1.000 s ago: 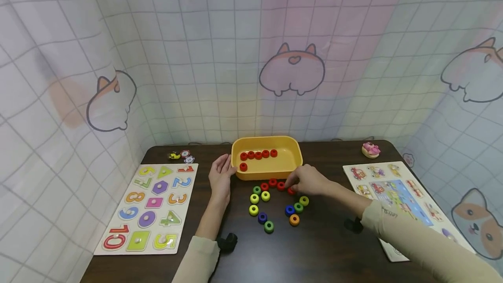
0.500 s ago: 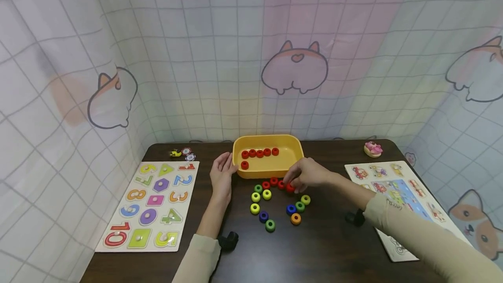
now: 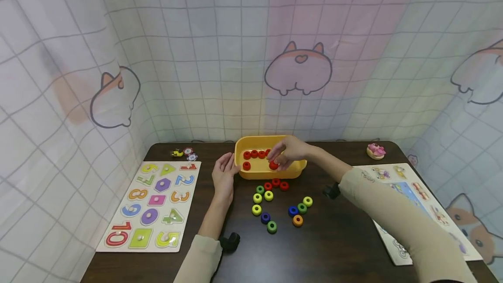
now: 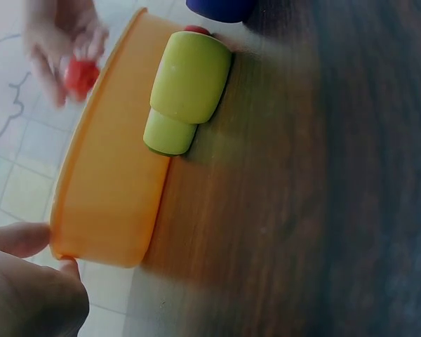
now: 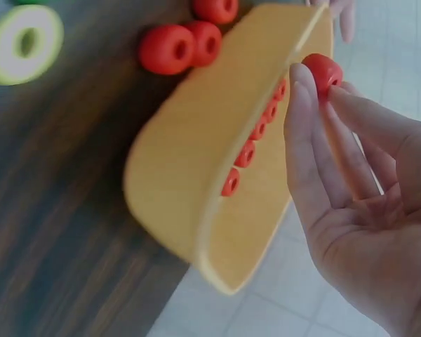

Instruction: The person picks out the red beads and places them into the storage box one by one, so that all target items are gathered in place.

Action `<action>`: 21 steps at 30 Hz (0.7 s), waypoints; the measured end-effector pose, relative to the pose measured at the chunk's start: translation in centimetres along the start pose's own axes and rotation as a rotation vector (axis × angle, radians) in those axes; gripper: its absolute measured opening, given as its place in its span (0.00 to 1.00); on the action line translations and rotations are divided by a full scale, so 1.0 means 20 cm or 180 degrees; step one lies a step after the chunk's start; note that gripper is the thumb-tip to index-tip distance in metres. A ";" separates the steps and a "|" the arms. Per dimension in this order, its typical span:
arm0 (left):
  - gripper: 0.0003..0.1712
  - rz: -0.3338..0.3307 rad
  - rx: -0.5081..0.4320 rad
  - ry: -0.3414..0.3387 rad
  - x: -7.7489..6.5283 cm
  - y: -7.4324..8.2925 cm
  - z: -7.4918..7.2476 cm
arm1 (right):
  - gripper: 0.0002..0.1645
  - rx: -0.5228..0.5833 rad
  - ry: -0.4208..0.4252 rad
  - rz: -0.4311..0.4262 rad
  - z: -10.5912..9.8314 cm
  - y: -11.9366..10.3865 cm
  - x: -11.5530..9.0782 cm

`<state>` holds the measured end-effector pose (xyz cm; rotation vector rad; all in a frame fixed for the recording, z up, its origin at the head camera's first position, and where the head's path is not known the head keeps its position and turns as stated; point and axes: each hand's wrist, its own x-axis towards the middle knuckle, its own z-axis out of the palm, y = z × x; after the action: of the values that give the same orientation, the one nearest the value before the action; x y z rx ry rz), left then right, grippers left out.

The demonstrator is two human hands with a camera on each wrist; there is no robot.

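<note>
maybe the right hand [image 3: 291, 150], its fingertip grip pinching one red bead [image 3: 273, 166] mid-frame, could slip and jostle the bead row [image 3: 254, 154].

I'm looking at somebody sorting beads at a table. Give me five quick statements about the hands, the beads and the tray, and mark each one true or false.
1. The right hand pinches a red bead. True.
2. The left hand holds a bead too. False: the left hand touches the left end of the yellow tray, and no bead shows in its grasp.
3. All the beads that can be seen lying in the tray are red. True.
4. The orange bead is inside the tray. False: the orange bead lies on the dark table.
5. The number board lies to the left of the tray. True.
</note>
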<state>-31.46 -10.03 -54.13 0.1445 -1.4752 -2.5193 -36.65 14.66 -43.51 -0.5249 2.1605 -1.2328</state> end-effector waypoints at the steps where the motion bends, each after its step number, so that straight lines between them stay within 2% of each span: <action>1: 0.35 0.0010 -0.0002 0.0007 0.00 0.00 0.00 | 0.15 0.0012 0.0027 0.0026 0.00 -0.01 0.04; 7: 0.34 -0.0009 0.0001 -0.0019 -0.01 -0.02 0.01 | 0.16 0.0035 0.0211 0.0196 0.06 0.02 0.24; 13: 0.34 -0.0012 -0.0038 -0.0025 -0.02 -0.02 0.01 | 0.13 -0.0127 0.0361 0.0287 0.15 0.08 0.38; 17: 0.34 -0.0019 -0.0069 -0.0003 0.00 -0.02 0.01 | 0.12 -0.0150 0.0470 0.0263 0.19 0.10 0.42; 21: 0.35 -0.0006 -0.0114 0.0033 0.01 0.00 -0.01 | 0.13 -0.0216 0.0463 0.0147 0.18 0.07 0.38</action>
<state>-31.64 -10.17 -54.17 0.1532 -1.4258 -2.5409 -40.00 8.46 -48.40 -0.4221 2.3296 -1.2091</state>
